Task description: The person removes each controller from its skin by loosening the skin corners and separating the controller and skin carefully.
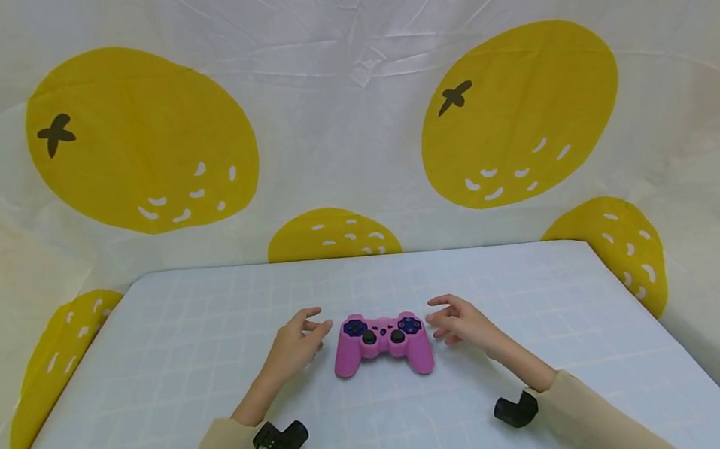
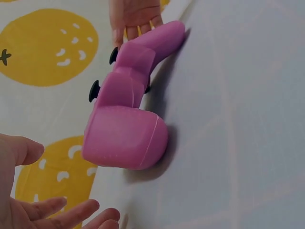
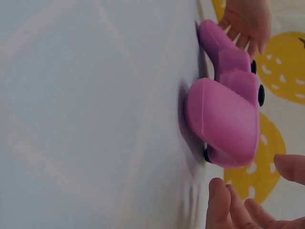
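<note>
Pink game controller, smooth plastic, rounded grips

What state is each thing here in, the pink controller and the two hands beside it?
Pink controller: lying flat on the table, buttons up, untouched.
Left hand: open, fingers relaxed, just beside the controller's left grip, holding nothing.
Right hand: open, fingers loosely curved, just beside the right grip, holding nothing.

1. Controller is set on the desk, near its middle.
2. Left hand is placed just left of it, right hand just right.
3. Backdrop cloth is hung behind the desk.
</note>
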The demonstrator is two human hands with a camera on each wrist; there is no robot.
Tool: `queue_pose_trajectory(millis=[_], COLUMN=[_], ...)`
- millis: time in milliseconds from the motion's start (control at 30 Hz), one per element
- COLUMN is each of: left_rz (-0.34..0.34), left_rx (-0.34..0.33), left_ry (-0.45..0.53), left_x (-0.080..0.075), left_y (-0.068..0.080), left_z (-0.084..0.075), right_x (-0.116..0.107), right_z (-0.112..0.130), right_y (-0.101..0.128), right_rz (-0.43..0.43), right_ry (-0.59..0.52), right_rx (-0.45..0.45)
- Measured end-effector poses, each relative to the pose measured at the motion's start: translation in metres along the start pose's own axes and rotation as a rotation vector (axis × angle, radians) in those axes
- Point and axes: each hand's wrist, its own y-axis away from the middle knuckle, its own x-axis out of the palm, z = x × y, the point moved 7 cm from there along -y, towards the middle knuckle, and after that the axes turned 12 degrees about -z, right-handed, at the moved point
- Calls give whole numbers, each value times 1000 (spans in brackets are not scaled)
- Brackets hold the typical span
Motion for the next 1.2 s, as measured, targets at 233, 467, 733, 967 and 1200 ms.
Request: queue_pose_trajectory(millis=[233,467,733,967,1200], left_rz=[11,53,99,131,154], left_rx=[-20,-67,-93,-85,-73], left_ry=[12,50,67,79,106], left_x=[5,13,22,26,32], left_y=[-1,-2,-2,-3,-5], left_z=[1,2,2,0,0], right_x=[6,9,12,17,21], right_z=[4,4,1,-2,-2], right_y=[1,-1,-4,-3,-2], right_rz=[28,43,62,87,95], right_ry=[-10,-34,-19,-8,-1], right_rx=[13,21,81,91,108])
